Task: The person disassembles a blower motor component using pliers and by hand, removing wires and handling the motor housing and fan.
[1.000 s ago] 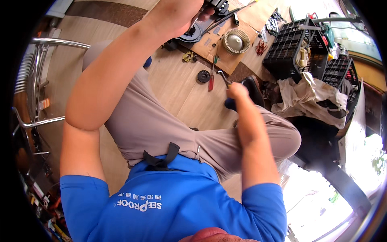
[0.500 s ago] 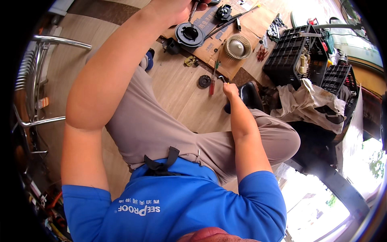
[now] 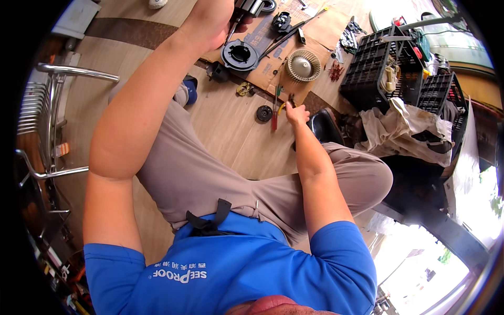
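Note:
At the top edge, my left hand (image 3: 214, 26) is closed around a motor armature (image 3: 249, 7), a dark and silver metal cylinder. Its thin shaft slants down toward a round black motor flange (image 3: 240, 55) on the cardboard; I cannot tell whether they touch. My right hand (image 3: 297, 113) grips pliers (image 3: 291, 98) with yellow handles, jaws pointing away from me, by the cardboard's near corner. Left of it lie a red-handled screwdriver (image 3: 274, 122) and a black ribbed disc (image 3: 264, 114). A pale blower wheel (image 3: 303, 65) sits just beyond the pliers.
The cardboard sheet (image 3: 315, 39) also carries a black plastic part (image 3: 281, 22). Black crates (image 3: 367, 68) stand at the right, with a beige cloth (image 3: 404, 126) hanging over them. A metal-framed chair (image 3: 79, 70) is at the left. My crossed legs (image 3: 210, 157) fill the middle.
My left hand has lifted and turned, bringing more of the armature into view. The right hand has shifted slightly left, and the pliers' yellow handles now show.

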A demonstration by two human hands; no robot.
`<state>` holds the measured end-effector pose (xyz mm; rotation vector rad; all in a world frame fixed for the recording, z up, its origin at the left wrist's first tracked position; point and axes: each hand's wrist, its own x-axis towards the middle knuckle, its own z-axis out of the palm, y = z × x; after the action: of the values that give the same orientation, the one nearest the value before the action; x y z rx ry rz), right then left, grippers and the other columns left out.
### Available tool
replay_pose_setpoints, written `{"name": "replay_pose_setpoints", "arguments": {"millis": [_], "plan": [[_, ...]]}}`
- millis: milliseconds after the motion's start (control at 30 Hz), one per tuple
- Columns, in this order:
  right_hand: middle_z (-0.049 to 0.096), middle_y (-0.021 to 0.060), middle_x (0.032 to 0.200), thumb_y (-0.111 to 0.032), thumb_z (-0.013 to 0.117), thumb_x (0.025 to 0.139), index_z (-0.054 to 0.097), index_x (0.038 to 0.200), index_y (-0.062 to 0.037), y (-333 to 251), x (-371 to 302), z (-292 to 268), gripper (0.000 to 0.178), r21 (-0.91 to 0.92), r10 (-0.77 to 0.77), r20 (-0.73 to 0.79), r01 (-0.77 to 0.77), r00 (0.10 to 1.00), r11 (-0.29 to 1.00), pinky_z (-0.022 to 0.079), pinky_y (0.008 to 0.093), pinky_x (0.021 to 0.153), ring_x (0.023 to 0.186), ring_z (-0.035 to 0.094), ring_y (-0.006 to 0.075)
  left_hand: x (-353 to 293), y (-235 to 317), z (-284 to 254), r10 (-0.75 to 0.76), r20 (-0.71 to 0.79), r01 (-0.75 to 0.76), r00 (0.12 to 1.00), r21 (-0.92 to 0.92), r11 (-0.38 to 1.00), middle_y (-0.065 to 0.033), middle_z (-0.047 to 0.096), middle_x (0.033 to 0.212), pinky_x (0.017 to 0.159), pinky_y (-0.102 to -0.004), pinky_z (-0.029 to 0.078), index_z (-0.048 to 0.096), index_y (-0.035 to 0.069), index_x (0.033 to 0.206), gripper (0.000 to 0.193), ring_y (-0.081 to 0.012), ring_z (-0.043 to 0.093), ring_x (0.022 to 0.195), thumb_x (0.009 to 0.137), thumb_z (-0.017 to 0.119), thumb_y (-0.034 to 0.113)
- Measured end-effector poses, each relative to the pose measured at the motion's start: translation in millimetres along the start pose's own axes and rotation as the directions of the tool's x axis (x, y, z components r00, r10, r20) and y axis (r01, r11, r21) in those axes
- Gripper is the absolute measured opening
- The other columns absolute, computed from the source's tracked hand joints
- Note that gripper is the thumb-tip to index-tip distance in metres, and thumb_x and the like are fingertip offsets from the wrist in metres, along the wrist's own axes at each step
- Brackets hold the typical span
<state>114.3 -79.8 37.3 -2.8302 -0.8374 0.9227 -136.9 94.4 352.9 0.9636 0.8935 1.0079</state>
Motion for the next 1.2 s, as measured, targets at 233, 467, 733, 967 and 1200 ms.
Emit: {"name": "replay_pose_setpoints", "arguments": {"millis": [233, 467, 733, 967, 1200], "plan": [[0.052, 0.0249, 0.129, -0.039, 0.066, 0.088, 0.054, 0.126, 0.001, -24, -26, 8, 0.057, -0.127, -0.269, 0.005, 0.267, 0.963, 0.955, 0.043, 0.047, 0.103, 0.124, 0.049, 0.04, -20, 13, 0, -0.195, 0.008, 0.195, 0.981, 0.001, 0.981, -0.0037, 0.061, 0.083, 0.055, -0.0228, 0.043, 0.057, 0.006, 0.114, 0.043, -0.0113, 0.055, 0.064, 0.101, 0.047, 0.046], [0.065, 0.0101, 0.103, -0.048, 0.04, 0.102, 0.053, 0.125, -0.0057, -123, -55, -52, 0.05, 0.868, -0.59, 0.49, -0.294, 0.642, 0.401, 0.056, 0.039, 0.07, 0.083, 0.066, 0.0262, -11, -13, -1, -0.225, 0.108, 0.196, 0.968, 0.226, 0.954, -0.0023, 0.064, 0.072, 0.047, -0.0253, 0.041, 0.065, 0.007, 0.101, 0.059, -0.0096, 0.055, 0.055, 0.099, 0.038, 0.06], [0.06, 0.0185, 0.127, -0.05, 0.026, 0.104, 0.046, 0.137, -0.0098, -173, -140, -140, 0.056, 0.874, -0.964, 0.092, -0.484, 0.25, -0.042, 0.048, 0.0494, 0.091, 0.109, 0.061, 0.0362, -22, -26, 9, -0.18, 0.173, 0.132, 0.968, 0.258, 0.957, -0.0075, 0.068, 0.094, 0.068, -0.0267, 0.051, 0.065, -0.001, 0.107, 0.062, -0.014, 0.064, 0.079, 0.101, 0.038, 0.055], [0.06, 0.0178, 0.126, -0.042, 0.03, 0.106, 0.047, 0.136, -0.0107, -163, -147, -144, 0.047, 0.892, -0.964, 0.049, -0.445, 0.261, -0.075, 0.047, 0.0506, 0.094, 0.111, 0.06, 0.0376, -45, -14, 11, -0.205, 0.189, 0.145, 0.96, 0.289, 0.946, -0.0069, 0.065, 0.098, 0.065, -0.0256, 0.051, 0.061, 0.002, 0.115, 0.063, -0.0174, 0.066, 0.08, 0.1, 0.036, 0.058], [0.063, 0.0137, 0.119, -0.031, 0.042, 0.105, 0.05, 0.133, -0.0055, -160, -141, -143, 0.039, 0.918, -0.956, -0.043, -0.365, 0.291, -0.153, 0.053, 0.0446, 0.091, 0.107, 0.064, 0.0276, -42, -12, 12, -0.198, 0.184, 0.126, 0.963, 0.341, 0.932, -0.0081, 0.066, 0.092, 0.068, -0.0275, 0.055, 0.062, 0.003, 0.113, 0.06, -0.0162, 0.066, 0.073, 0.099, 0.041, 0.058]]}}
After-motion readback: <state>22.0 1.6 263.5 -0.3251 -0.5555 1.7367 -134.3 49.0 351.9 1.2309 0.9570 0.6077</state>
